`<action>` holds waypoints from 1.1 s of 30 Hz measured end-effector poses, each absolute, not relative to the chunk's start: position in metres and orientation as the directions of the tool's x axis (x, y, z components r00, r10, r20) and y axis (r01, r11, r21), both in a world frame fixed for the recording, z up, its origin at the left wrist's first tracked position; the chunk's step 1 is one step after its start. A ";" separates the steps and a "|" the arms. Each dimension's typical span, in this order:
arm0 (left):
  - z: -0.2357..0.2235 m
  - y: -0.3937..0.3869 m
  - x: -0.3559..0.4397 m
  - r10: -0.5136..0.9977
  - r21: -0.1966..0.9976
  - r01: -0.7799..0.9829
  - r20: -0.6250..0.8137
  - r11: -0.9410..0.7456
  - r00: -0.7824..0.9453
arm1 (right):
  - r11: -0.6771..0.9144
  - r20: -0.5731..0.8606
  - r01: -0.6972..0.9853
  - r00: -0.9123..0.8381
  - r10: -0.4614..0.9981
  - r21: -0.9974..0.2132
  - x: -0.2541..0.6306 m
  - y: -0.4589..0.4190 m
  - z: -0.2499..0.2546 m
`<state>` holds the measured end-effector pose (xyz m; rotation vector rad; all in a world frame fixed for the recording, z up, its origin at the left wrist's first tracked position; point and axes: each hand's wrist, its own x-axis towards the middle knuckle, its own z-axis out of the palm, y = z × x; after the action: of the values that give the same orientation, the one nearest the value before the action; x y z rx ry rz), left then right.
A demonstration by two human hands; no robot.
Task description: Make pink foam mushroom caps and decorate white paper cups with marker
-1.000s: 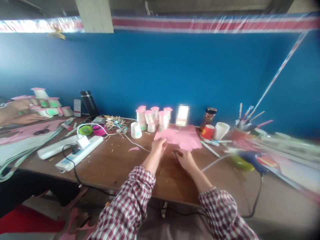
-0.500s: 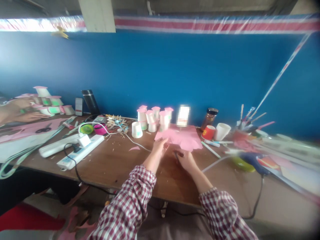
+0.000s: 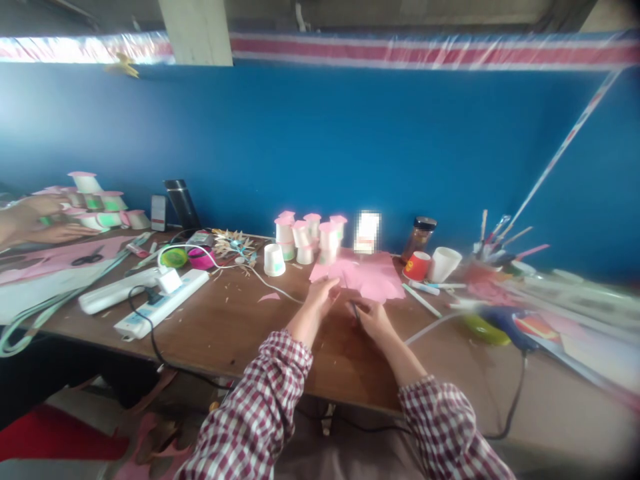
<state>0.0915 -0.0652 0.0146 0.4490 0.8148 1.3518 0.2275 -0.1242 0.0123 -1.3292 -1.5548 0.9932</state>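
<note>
My left hand (image 3: 323,295) is closed, its fingers pinching pink paper (image 3: 383,277) by its near left edge. The sheet lies on the table and has a scalloped near edge. Just to the right, my right hand (image 3: 370,315) is closed round a small dark tool (image 3: 355,311). Fingers cover most of that tool, so its kind cannot be made out. Behind my left hand stand several white paper cups (image 3: 302,240) stacked with pink discs on top. A single white cup (image 3: 274,260) stands upside down left of them.
White power strips (image 3: 165,303) with cables lie to the left. A red cup (image 3: 417,265), a white cup (image 3: 445,264) and a dark-lidded jar (image 3: 423,235) stand to the right. At far left, another person's hand (image 3: 37,220) is beside stacked cups. A blue wall (image 3: 320,147) rises behind.
My right hand's fingers and the dark tool have shifted very slightly. My left hand and the pink paper look almost unchanged.
</note>
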 end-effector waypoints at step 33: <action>0.008 -0.065 0.095 0.970 0.734 -0.652 -0.244 0.190 0.008 | 0.083 0.082 0.288 -0.017 0.996 -0.954 0.228 -0.120 0.005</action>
<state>0.0946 -0.0651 0.0084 0.4823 0.8321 1.3471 0.2279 -0.1201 0.0053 -1.3531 -1.4631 0.9970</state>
